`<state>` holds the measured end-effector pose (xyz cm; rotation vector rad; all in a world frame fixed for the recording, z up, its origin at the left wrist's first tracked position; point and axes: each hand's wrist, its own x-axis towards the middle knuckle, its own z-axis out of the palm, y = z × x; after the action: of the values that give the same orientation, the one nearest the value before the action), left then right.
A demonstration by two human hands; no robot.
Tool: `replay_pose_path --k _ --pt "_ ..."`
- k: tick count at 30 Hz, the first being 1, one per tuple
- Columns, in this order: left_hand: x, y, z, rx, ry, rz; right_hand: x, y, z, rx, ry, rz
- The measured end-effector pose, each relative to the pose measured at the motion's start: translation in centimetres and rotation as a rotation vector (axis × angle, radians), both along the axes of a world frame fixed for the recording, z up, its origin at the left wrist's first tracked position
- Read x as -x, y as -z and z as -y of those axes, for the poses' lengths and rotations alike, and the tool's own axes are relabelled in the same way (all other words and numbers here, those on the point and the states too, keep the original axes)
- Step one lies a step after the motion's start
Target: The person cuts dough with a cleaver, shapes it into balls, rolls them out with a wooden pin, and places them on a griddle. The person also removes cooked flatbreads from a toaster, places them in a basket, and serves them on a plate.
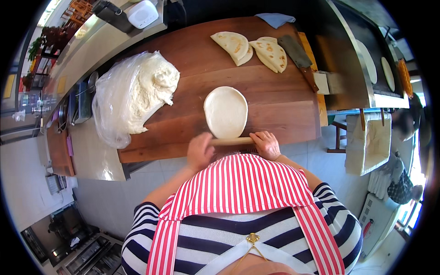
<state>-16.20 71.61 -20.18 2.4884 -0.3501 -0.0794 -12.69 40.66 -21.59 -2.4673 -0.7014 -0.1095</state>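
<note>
A pale wooden rolling pin [232,141] lies crosswise at the near edge of a flat oval of dough [226,111]. My right hand [266,145] rests on the pin's right end, fingers over the wood. At the left end is my left hand [200,152], blurred, its fingers curled at the pin. The dough lies on a reddish-brown wooden board [282,117], its rim slightly raised. To the left, a large mass of raw dough [154,82] is partly covered by clear plastic sheeting [111,99].
Folded browned flatbreads [270,55] lie at the board's far right beside a cleaver [295,51]. A blue cloth [276,20] is at the far edge. Pale dough rounds [387,74] sit on a dark griddle [373,41] to the right. A cloth-lined basket [354,144] stands below.
</note>
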Motion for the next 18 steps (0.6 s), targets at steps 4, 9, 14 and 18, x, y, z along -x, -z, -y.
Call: replay_pose_path --k 4,9,14,18 --pt "-10.5 0.3 1.0 0.158 -0.280 0.211 -0.8 -1.2 2.4 -0.125 0.366 -0.108" --pt "-18.1 0.8 4.9 -0.053 -0.175 -0.056 -6.2 -0.3 5.2 0.086 0.580 -0.080" --pt "-15.9 -5.6 7.3 0.257 0.106 -0.271 -10.9 -2.8 3.0 -0.084 0.417 0.193" --pt "-11.6 -11.4 7.1 1.032 -0.111 -0.623 -11.6 -1.7 -0.2 -0.944 0.112 -1.038"
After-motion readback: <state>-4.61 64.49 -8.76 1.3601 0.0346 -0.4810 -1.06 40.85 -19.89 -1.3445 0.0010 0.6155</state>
